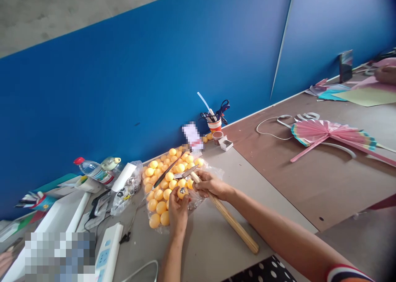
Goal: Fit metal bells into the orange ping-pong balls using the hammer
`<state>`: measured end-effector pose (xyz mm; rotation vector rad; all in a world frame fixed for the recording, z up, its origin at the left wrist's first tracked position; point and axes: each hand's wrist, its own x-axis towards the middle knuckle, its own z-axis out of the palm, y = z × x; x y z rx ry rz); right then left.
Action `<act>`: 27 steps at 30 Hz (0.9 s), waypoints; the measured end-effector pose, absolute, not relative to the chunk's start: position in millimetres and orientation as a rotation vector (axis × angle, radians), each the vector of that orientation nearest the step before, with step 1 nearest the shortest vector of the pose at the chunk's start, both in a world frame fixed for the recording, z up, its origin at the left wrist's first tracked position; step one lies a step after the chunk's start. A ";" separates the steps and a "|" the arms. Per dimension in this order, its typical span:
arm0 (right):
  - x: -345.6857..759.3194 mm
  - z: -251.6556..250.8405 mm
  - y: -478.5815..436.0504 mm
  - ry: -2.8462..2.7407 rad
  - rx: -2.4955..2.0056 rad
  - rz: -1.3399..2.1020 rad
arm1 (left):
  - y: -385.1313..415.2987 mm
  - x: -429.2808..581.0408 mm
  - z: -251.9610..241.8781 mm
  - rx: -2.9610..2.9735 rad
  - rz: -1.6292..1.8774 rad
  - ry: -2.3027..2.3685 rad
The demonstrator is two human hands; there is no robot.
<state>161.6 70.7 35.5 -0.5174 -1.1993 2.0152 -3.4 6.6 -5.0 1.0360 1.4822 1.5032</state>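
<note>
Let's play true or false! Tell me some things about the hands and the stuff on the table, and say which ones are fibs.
1. The right hand holds a hammer with a pale wooden handle. True.
2. The left hand is holding nothing. False: it holds a small, round, orange-yellow ball.
3. The clear plastic bottle with a label has a red cap. True.
4. The pink pleated fan with blue and yellow edging is in the left hand. False: it lies on the brown tabletop, toward the right of the picture.
5. The tall, flat partition behind the table is green. False: it is blue.
</note>
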 end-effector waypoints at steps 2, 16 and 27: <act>160.9 33.4 70.7 -1.256 -0.528 1.973 | 7.3 -3.3 -5.5 1.008 1.499 1.488; 165.3 39.8 67.1 -1.560 -0.543 1.951 | 8.3 -2.9 -4.6 0.945 1.519 1.539; 165.5 40.6 66.2 -1.654 -0.536 1.854 | 7.4 -3.9 0.6 1.068 1.451 1.664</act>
